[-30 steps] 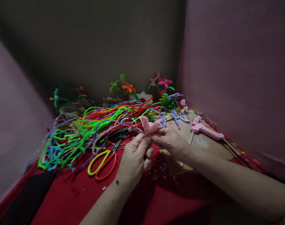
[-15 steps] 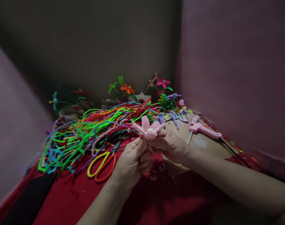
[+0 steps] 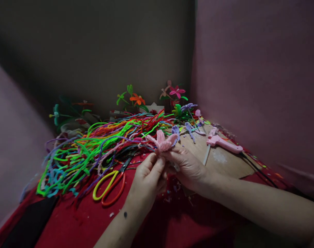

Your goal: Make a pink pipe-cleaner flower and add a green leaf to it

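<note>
Both my hands meet at the base of a pink pipe-cleaner flower [image 3: 162, 141], whose fuzzy petals spread upward. My left hand [image 3: 148, 174] is closed, thumb and fingers pinching just under the petals. From the other side, my right hand [image 3: 186, 165] pinches the base too, its fingertips partly hidden behind the bloom. What lies between the fingers below the petals is covered. Scissors [image 3: 112, 184] with yellow and orange handles lie left of my left hand. Beyond my right hand, a pink glue gun [image 3: 224, 142] rests on a tan board [image 3: 231, 165].
A big heap of colourful pipe cleaners [image 3: 94, 151] spreads over the red cloth [image 3: 69, 224] on the left. Finished flowers [image 3: 137, 99] stand at the back, and purple petal pieces [image 3: 190, 131] lie on the board. A black cord [image 3: 260, 172] runs right from the glue gun. Walls close in behind.
The flower has tilted so its pale centre no longer shows. My fingers have shifted slightly at its base, and the view has moved a little to the right.
</note>
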{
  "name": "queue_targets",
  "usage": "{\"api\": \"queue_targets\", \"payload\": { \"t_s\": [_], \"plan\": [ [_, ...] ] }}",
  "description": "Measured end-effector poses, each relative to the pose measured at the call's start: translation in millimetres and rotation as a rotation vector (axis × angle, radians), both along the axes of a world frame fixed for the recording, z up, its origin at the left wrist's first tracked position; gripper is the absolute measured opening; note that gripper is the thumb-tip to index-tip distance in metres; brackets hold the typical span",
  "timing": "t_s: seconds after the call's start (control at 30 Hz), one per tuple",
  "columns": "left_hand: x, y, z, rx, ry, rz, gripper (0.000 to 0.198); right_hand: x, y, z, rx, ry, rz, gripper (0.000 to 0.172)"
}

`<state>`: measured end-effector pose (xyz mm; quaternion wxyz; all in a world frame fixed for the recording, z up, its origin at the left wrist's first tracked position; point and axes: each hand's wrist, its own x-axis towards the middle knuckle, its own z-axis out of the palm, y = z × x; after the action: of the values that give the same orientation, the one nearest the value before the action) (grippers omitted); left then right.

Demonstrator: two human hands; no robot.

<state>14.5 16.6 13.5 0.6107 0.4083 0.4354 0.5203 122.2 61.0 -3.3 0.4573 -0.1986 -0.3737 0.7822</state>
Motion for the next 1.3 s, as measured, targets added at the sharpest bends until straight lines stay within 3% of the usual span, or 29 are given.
{"api": "queue_targets", "payload": {
  "t_s": [0.2,0.4,0.57,0.73,0.93,1.07,1.3],
  "plan": [
    [3.9,-1.2,-0.6,0.188,0.358,0.212,0.02,-2.0,-2.7,1.5,-0.086,0.026,-0.038,0.023],
    [-3.4,2.8,-20.5,0.481,0.887,0.434,0.029,-3.0,-0.2,-2.8,-0.16,0.016,-0.078,0.022],
    [-5.4,4.6,-28.8,0.619,1.086,0.46,0.027,-6.1,0.0,-6.9,-0.18,-0.002,-0.086,0.026],
    [-3.6,5.8,-24.2,0.574,0.975,0.49,0.016,-7.5,-2.0,-6.4,-0.156,-0.069,-0.134,0.028],
    [-9.7,7.1,-19.8,0.663,1.123,0.415,0.011,-5.8,-5.4,-2.9,-0.039,-0.148,-0.144,0.023],
    [-11.6,2.0,-13.1,0.631,0.917,0.427,0.009,-2.5,-5.8,0.5,0.095,-0.118,-0.105,0.019],
    [-7.9,-3.9,-7.1,0.413,0.541,0.402,0.009,4.4,3.1,6.6,0.276,-0.129,-0.082,0.005]
  ]
}}
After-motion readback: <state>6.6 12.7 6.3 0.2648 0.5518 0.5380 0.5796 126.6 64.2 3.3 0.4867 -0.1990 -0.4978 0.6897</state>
